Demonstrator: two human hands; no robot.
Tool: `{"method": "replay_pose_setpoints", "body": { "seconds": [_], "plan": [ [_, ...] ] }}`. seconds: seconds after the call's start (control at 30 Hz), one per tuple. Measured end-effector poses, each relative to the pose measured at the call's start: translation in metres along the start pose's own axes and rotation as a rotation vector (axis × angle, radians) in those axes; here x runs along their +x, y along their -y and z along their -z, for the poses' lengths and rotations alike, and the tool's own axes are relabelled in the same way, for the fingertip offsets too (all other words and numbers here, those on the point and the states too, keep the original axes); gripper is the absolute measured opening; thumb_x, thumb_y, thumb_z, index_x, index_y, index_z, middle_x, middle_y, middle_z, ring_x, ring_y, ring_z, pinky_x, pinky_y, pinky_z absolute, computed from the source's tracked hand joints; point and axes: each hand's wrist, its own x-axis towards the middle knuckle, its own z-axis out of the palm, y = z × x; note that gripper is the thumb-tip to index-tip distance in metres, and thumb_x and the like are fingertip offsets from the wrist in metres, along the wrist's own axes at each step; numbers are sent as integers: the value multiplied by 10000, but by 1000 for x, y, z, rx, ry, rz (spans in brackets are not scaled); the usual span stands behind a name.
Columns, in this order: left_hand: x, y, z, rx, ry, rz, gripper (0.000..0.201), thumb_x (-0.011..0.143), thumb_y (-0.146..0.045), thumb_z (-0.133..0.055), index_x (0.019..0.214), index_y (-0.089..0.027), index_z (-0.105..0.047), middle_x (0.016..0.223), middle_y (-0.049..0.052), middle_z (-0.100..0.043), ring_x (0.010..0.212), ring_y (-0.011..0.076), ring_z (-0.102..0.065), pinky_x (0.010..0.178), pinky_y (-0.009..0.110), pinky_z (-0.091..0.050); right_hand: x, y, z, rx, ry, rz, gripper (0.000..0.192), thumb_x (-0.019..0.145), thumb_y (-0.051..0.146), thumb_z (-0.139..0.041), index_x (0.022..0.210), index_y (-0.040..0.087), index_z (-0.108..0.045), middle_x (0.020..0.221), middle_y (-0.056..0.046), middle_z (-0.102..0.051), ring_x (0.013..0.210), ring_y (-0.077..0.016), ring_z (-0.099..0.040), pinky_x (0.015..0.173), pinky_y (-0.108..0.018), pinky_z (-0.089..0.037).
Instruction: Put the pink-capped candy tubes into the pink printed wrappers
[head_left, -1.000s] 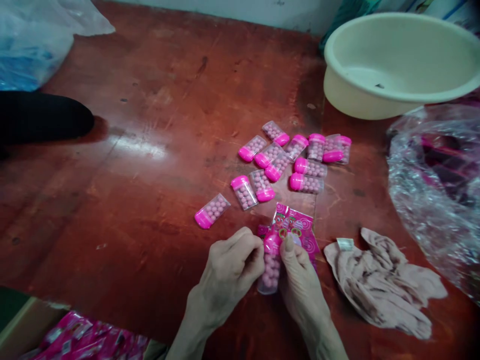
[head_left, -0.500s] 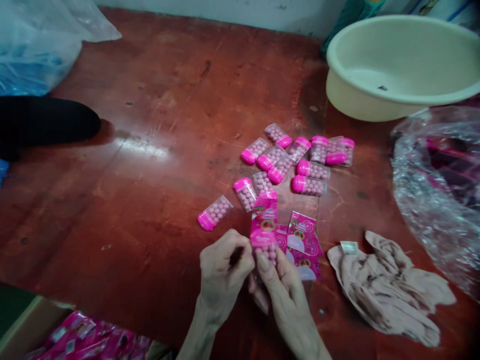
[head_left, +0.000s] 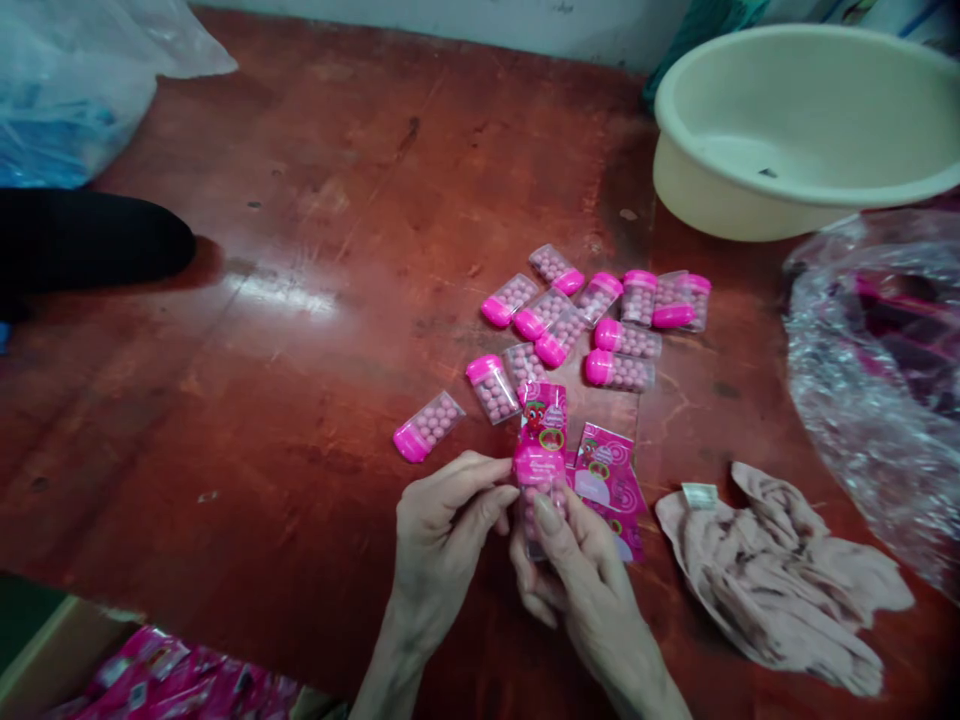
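Over a red-brown floor both of my hands hold one clear candy box with a pink cap [head_left: 537, 478], full of small pink balls. A pink printed label card [head_left: 545, 418] stands up behind its cap. My right hand [head_left: 581, 580] grips the box from below and the right, thumb on its front. My left hand [head_left: 442, 530] pinches its left side at the cap. Just right of the box, a small stack of pink label cards [head_left: 609, 478] lies on the floor. Beyond my hands lie several more pink-capped candy boxes [head_left: 592, 320].
A cream plastic basin [head_left: 806, 190] stands at the back right. A crumpled clear plastic bag [head_left: 885, 380] lies at the right edge, a beige cloth [head_left: 787, 580] beside my right hand. A cardboard box of pink packets [head_left: 150, 680] sits bottom left. A dark sleeve [head_left: 90, 240] lies left.
A label card came off the stack and now stands upright behind the box's cap. The box has risen slightly in my hands, and my left fingers have stretched out along its side.
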Motion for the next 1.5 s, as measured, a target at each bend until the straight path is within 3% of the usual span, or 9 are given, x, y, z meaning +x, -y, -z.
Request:
{"method": "replay_pose_setpoints", "body": {
  "seconds": [0.23,0.43,0.53,0.73,0.87,1.0,1.13,1.5],
  "plan": [
    [1,3,3,174,-25,-176,228,777,-25,-550,845,-182,-702,639,-2,-601,552,103,-553,534,198,-470,-2,4,-3,156,104,-77,244,903,416,-459,798,196,-445,531,81,-471,338,-7,-226,327,-134,-211],
    [0,-1,5,203,67,-242,280,769,27,-504,883,-177,-659,688,3,-586,577,95,-544,535,173,-453,-5,2,-4,277,160,-130,236,914,396,-451,791,195,-438,512,82,-467,336,-2,-229,325,-128,-206],
    [0,-1,8,168,117,-241,302,774,38,-500,932,-181,-636,714,7,-573,589,93,-541,522,170,-444,-4,2,-1,287,152,-137,225,914,394,-449,816,192,-454,490,83,-469,316,-3,-241,312,-130,-180],
    [5,1,16,302,152,-300,288,780,9,-512,977,-173,-617,708,8,-572,565,97,-526,524,195,-446,-2,2,0,298,100,-184,239,874,401,-522,774,191,-467,529,80,-447,355,-6,-269,319,-115,-215],
    [6,0,17,376,160,-285,228,777,-8,-514,908,-161,-621,672,2,-567,554,95,-526,525,192,-438,-1,-3,2,300,54,-179,217,875,387,-526,794,192,-477,600,67,-460,391,-12,-327,318,-105,-216],
    [6,-5,15,457,112,-226,128,762,-47,-536,760,-157,-601,589,-29,-517,484,74,-466,467,183,-383,-2,-2,2,249,68,-183,233,889,410,-492,810,193,-456,543,83,-437,371,-15,-281,327,-125,-199],
    [9,-9,11,495,92,-117,193,744,-41,-521,593,-160,-521,525,-59,-421,445,55,-372,432,183,-304,-2,7,1,125,105,-227,254,907,423,-447,796,197,-418,519,90,-433,370,-22,-274,361,-157,-201],
    [7,-2,-4,389,-38,6,198,737,-79,-520,559,-166,-526,509,-55,-425,424,60,-363,407,188,-288,2,-1,-3,-52,-44,-67,298,869,476,-471,772,195,-454,465,94,-401,345,-34,-243,327,-160,-177]
  ]
}}
